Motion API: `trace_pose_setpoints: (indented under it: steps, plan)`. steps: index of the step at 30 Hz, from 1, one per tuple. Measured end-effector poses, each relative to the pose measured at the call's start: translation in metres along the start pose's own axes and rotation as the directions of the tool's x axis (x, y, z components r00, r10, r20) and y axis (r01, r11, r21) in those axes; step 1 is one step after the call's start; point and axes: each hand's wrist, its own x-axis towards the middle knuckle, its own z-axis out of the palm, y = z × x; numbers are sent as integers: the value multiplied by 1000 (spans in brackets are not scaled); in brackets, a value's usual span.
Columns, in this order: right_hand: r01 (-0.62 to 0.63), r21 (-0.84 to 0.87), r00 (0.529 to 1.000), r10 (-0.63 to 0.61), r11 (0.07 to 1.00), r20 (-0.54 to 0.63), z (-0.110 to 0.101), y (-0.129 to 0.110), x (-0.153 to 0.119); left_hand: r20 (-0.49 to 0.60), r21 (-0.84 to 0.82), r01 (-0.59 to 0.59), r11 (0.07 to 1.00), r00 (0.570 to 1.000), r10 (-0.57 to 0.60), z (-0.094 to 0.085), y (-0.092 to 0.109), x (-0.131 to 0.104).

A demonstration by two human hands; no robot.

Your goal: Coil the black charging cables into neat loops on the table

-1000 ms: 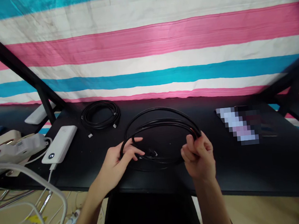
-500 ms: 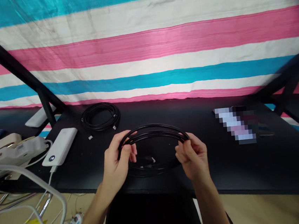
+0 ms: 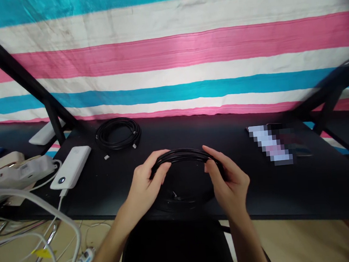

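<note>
Left hand (image 3: pixel 145 185), right hand (image 3: pixel 230 183) grip opposite sides of black cable coil (image 3: pixel 183 155) — strands bundled between thumbs and fingers, far arc bridging fingertips. Step seems to be evening loops; next move likely calls for steady two-sided hold. Second coil (image 3: pixel 118 145) beyond left fingers.

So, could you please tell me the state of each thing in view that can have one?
Held black cable ring: coiled, gripped from both sides.
Bare left hand: closed around its left side.
Bare right hand: closed around its right side.
Other black cable ring: coiled, lying unheld.
White rectangular power bank: lying flat, white cable plugged in.
Pixelated item: state cannot be told.
</note>
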Motion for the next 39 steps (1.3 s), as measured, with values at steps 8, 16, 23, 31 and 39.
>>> trace_pose_setpoints:
  steps: [8,16,23,31,39]
  plan:
    - [-102,178,979,131,979,-158,-4,3,-4,94,-378,160,912,987,-134,-6,-13,-3]
    - [-125,273,979,163,954,-120,-13,10,-5,72,-477,206,855,978,-196,-21,-32,-1]
    - [-85,139,979,109,987,-172,-9,10,1,50,-353,201,914,979,-197,-40,-22,-3]
    - [10,86,955,16,996,-296,0,4,11,-138,-72,55,996,988,-65,-6,-6,-18]
    - [156,94,988,-155,983,-19,8,-6,5,-56,251,-198,947,974,219,2,10,-8]
